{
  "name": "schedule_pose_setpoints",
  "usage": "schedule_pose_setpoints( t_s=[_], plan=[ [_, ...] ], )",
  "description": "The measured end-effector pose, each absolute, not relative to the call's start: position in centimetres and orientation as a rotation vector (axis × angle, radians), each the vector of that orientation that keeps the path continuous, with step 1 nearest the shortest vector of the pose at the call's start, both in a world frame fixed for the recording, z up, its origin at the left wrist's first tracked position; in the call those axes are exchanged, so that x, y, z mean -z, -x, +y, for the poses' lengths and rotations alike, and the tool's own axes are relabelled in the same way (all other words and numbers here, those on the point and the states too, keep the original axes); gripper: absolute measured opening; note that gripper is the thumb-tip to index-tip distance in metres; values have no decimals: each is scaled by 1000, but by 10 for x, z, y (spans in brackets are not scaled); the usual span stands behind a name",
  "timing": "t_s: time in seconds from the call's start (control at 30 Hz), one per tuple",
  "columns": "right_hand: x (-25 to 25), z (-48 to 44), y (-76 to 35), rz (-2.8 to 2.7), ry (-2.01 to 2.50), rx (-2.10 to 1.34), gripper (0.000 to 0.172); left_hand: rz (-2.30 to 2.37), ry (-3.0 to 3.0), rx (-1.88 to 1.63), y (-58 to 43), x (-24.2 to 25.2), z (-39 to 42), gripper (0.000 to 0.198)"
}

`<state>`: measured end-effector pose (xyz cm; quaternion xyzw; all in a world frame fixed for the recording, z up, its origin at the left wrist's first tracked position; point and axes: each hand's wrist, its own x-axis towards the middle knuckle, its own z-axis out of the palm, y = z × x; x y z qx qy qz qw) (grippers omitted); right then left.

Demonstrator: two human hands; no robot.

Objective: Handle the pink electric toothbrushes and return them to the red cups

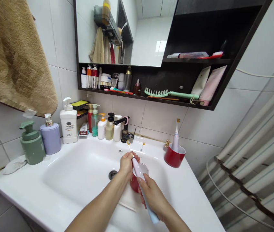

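Over the basin, my right hand [152,195] is wrapped round the handle of an electric toothbrush [138,170], pale pink fading to light blue. My left hand [127,164] is closed at its upper end, on the neck of the brush head [128,143], whose bristles look yellowish. Behind and below my hands, a red cup [134,183] with a white inside stands in the basin, partly hidden by them. On the ledge near the faucet lies a separate small brush head [143,146].
The white sink [79,167] has a dark drain [113,175] and a black faucet [125,130]. Several pump bottles [69,124] line its back left. At right, another red cup [173,158] holds a second electric toothbrush [175,140]. A dark mirror cabinet [156,101] hangs above.
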<state>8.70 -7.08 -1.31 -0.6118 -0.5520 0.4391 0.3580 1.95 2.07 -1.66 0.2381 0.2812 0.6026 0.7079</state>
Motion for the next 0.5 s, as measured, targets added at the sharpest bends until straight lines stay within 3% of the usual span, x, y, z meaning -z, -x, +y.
schedule_pose_setpoints(
  t_s=[0.07,0.23,0.4,0.5],
  plan=[
    [12,-71,-87,-1398,1570,-1200,26,620,-528,-1336,-20,17,21,10],
    [12,-70,-89,-1564,1742,-724,17,626,-522,-1359,-20,19,21,12],
    [11,-71,-87,-1358,1572,-1255,24,628,-510,-1339,-20,19,21,11],
    [11,-71,-86,-1361,1580,-1237,24,622,-502,-1341,-20,18,21,10]
  ],
)
